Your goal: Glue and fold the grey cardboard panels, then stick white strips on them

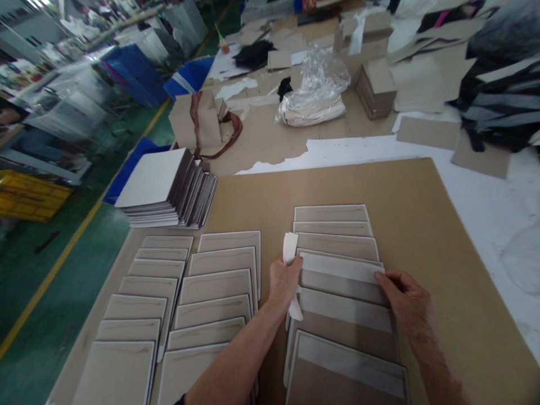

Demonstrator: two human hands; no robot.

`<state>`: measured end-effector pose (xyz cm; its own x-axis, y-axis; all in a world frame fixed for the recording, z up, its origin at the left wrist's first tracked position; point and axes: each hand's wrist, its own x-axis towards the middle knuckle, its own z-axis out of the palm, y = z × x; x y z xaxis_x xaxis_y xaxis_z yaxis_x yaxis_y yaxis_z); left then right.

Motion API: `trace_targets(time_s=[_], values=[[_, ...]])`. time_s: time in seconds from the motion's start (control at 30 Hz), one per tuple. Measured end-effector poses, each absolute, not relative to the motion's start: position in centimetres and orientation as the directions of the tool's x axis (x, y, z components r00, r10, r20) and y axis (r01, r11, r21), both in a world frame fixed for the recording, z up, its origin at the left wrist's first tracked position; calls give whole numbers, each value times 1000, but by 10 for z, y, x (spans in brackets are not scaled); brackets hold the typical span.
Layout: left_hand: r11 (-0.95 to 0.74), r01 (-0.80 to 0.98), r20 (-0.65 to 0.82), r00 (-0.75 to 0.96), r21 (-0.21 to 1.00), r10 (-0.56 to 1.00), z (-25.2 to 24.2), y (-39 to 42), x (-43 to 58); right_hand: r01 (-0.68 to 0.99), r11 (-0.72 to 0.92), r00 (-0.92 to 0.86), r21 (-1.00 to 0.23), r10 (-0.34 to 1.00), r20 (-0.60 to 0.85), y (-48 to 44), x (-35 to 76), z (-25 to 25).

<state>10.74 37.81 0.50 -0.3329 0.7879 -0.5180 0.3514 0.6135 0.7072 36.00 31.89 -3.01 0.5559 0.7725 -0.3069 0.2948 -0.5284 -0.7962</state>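
A fanned row of beige panels [337, 284] with pale edges lies under my hands. My left hand [283, 281] is closed round a bunch of white strips [290, 248], whose ends stick out above and below the fist. Its thumb also presses the left end of a pale strip [341, 268] lying along the upper part of one panel. At that strip's right end, my right hand [403, 298] pinches the corner between thumb and forefinger. Two nearer panels carry similar pale strips [350, 360]; the farther panels in this row show bare beige faces.
Two more fanned panel rows [215, 287] lie to the left on the brown board [405, 208]. Behind them stands a stack of white-topped panels [149, 177]. Farther back are a clear plastic bag [316, 90], cardboard stacks [375, 87] and dark material [502, 95].
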Motion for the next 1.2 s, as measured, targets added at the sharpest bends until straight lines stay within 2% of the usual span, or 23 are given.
trace_targets(time_s=[0.3,0.83,1.2], values=[[569,504,-454,-343,649,822,1,383,110,319,-572,579,-755,749,-323,323,357,-31],[483,633,-343,-340,605,875,5,383,112,392,-495,543,-775,805,-240,324,355,-34],[437,710,-317,-306,553,898,6,383,112,404,-504,532,-763,809,-252,332,354,-30]])
